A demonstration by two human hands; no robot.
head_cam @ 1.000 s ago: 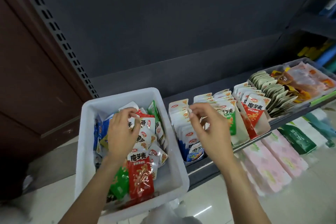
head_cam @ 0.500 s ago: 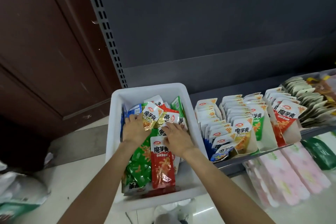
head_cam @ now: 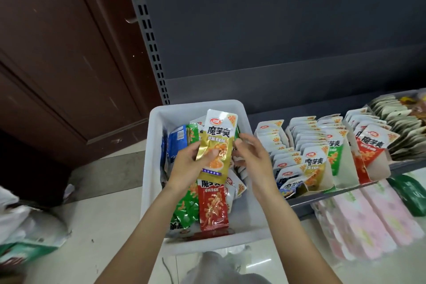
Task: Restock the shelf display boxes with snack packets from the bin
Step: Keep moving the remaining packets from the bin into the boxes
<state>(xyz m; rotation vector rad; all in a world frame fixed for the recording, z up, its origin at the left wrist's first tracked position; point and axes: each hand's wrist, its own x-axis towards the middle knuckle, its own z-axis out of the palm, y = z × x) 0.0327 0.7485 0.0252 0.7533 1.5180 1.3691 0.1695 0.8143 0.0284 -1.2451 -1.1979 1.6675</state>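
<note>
A gold packet (head_cam: 215,145) is now held up above the white bin (head_cam: 239,110) at the centre of the frame, where half a second ago both hands were pressed down among the packets inside it. The packet is gripped by the left hand (head_cam: 191,166), with the thumb laid across its front and the fingers curled behind it. The right hand (head_cam: 251,157) is raised just beside the packet's right edge with its fingers bent toward it; whether anything is pinched there cannot be told, as the fingertips are hidden behind the packet.

The view has also been drawn closer to the bin, so that the display boxes (head_cam: 322,152) are seen at the right of the frame, on the grey shelf (head_cam: 334,193). A second ago the right hand was placed among the packets of the leftmost box; it is now back over the bin.

From this it is judged that one sorting pass is finished and a packet has been chosen for stocking. A box showing a gold-fronted packet is seen second from the left, and that is likely where this one belongs. Red and green packets (head_cam: 213,207) are left lying in the bin, so much of the restocking is judged still undone.
</note>
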